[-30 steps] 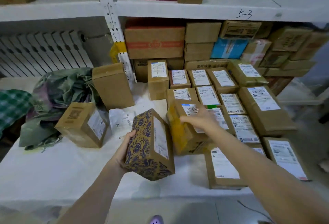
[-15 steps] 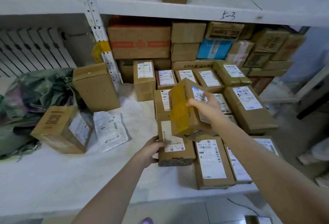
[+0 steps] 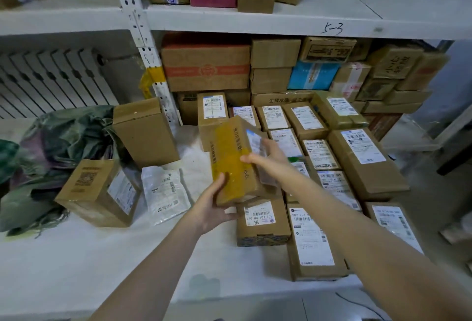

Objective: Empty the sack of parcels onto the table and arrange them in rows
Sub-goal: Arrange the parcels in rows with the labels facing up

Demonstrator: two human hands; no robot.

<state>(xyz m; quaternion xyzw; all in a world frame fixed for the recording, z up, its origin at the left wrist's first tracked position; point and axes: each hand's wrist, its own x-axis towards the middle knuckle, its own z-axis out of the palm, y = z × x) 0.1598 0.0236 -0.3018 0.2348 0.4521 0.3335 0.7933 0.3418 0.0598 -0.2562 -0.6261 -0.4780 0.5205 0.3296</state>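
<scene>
- Since half a second ago the left hand (image 3: pixel 213 209) has left the blue-patterned box (image 3: pixel 263 228) and joined the right hand (image 3: pixel 270 157) on the brown cardboard box banded with glossy yellow tape (image 3: pixel 233 157).
- That taped box is rectangular and held tilted, clear of the white table (image 3: pixel 76 257), above the near left corner of the rows.
- Left hand grips its lower end: thumb pressed on the tape, fingers curled beneath.
- Right hand clasps the upper part: thumb on the taped face, fingers wrapped over the white-labelled side.
- One patterned box lies flat on the table just below the held box, white label upward, ornamented side facing the viewer.
- Labelled cardboard parcels lie flat in rows at the right of the table, edges touching; the right arm covers several, so no full count is possible.
- Three items lie loose to the left of the rows: one tall plain cardboard box (image 3: pixel 146 134) standing upright, one cardboard box printed with a square code (image 3: pixel 97 193) on its side, and one flat white plastic mailer (image 3: pixel 164 193) between them and the rows.
- One crumpled green woven sack (image 3: pixel 58 152) lies slack at the far left of the table, touching both loose boxes.
</scene>
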